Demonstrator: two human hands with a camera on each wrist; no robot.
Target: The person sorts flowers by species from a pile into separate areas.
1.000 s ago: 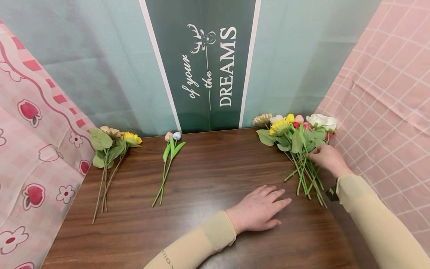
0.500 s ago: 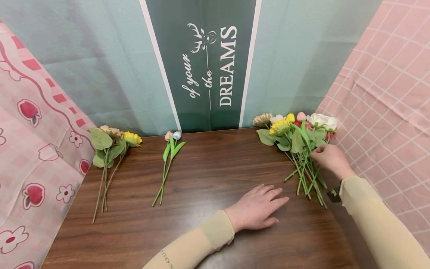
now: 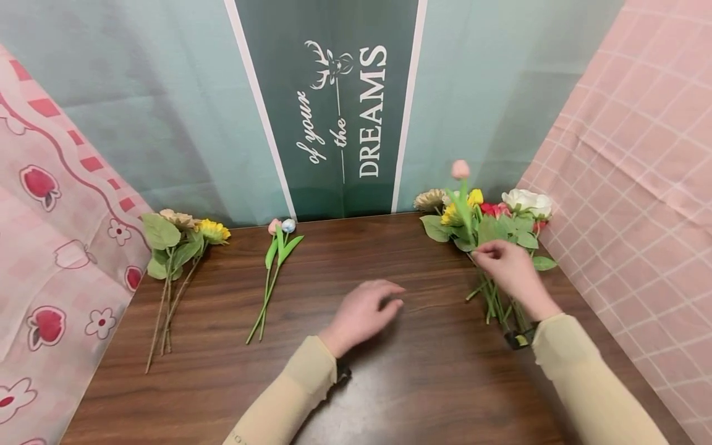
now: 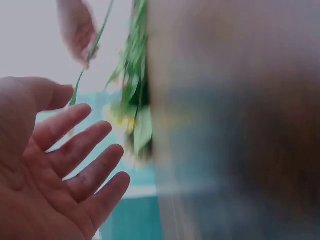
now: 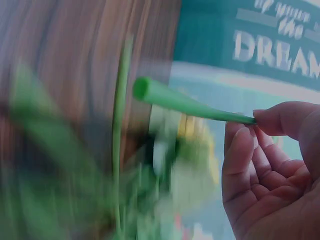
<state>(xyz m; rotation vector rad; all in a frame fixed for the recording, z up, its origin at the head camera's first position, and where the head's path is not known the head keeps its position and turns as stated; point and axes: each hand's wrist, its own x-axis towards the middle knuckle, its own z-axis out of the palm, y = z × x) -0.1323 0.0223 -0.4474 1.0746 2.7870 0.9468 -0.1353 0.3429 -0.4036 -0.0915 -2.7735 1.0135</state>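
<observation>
Head view: a pink tulip point(image 3: 460, 169) with a smooth, rounded bud on a slim green plastic stem is held up above the right-hand pile of artificial flowers point(image 3: 489, 216), which lies on the dark wood-grain table point(image 3: 389, 383) near the back right corner. The stem is pinched between thumb and fingertips of the right hand point(image 3: 508, 267), and the bud is raised clear of the pile, against the pale green backdrop. In the right wrist view the same stem point(image 5: 190, 104) is seen as a thick, matte green tube with a blunt cut end, gripped at the thumb tip, the other fingers loosely curled beneath. The left hand point(image 3: 364, 312) is held just over the middle of the table, fingers relaxed and slightly spread, nothing in it; its open palm point(image 4: 45, 170) is shown in the left wrist view. Two tulips point(image 3: 275, 266) and a leafy sunflower bunch point(image 3: 178, 247) lie well apart to the left.
</observation>
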